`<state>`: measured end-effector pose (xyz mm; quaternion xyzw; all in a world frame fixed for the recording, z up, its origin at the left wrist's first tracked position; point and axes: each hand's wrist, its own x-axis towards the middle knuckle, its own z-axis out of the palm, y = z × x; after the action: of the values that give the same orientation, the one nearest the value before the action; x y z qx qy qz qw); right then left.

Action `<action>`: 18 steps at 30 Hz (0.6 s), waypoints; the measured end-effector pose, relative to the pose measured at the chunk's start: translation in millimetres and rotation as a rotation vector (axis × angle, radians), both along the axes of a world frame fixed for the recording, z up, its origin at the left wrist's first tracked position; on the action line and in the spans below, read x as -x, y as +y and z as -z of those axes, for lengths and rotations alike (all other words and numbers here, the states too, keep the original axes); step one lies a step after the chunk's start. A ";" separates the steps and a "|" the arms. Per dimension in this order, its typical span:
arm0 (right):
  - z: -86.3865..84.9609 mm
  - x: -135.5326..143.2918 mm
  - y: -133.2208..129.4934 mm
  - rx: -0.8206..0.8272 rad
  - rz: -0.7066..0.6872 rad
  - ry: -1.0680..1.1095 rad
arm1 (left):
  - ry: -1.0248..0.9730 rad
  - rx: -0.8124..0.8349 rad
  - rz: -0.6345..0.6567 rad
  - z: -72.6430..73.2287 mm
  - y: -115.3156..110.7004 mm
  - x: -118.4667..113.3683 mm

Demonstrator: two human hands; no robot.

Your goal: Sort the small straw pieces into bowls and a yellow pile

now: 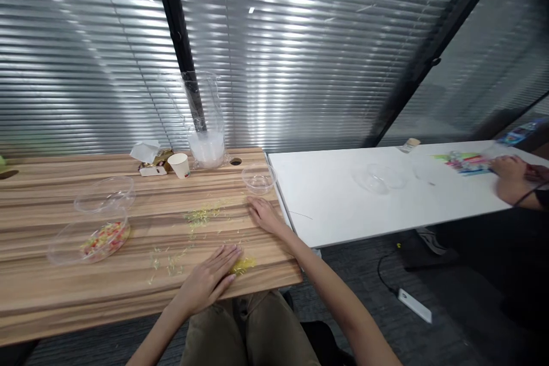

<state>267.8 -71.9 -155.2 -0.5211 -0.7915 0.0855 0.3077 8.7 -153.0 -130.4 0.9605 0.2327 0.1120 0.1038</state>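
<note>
My left hand (209, 279) lies flat on the wood-grain table near its front edge, palm down, fingers stretched out. A small heap of yellow snippets (243, 265) lies right beside its fingertips. Palm down by the table's right end rests my right hand (265, 215), its fingers extended and holding nothing visible. Just beyond it stands a clear plastic bowl (258, 181); I cannot tell whether the fingers touch it. Loose yellow-green snippets (201, 217) are scattered across the middle of the table, with paler ones (169, 262) farther left.
At left, a clear container (122, 234) holds red and yellow pieces, near a clear lid (107, 194). Behind are tissues (153, 160), a paper cup (179, 166) and a stack in plastic wrap (207, 148). Another person's hand (509, 168) is over the white table (317, 194).
</note>
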 end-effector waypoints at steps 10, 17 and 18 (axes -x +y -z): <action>-1.5 4.0 1.4 -0.025 -0.015 -0.076 | -0.145 0.074 -0.221 0.8 77.6 -30.0; -9.2 7.2 -1.4 -0.031 0.020 -0.131 | -0.175 0.073 -0.150 14.7 159.6 -68.6; -9.9 7.6 -1.2 -0.030 0.025 -0.137 | -0.174 0.071 -0.143 16.5 163.6 -69.6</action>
<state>260.2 -73.2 -145.2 -0.5310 -0.8053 0.0339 0.2616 78.3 10.7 -146.9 0.9238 0.2945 0.1936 0.1492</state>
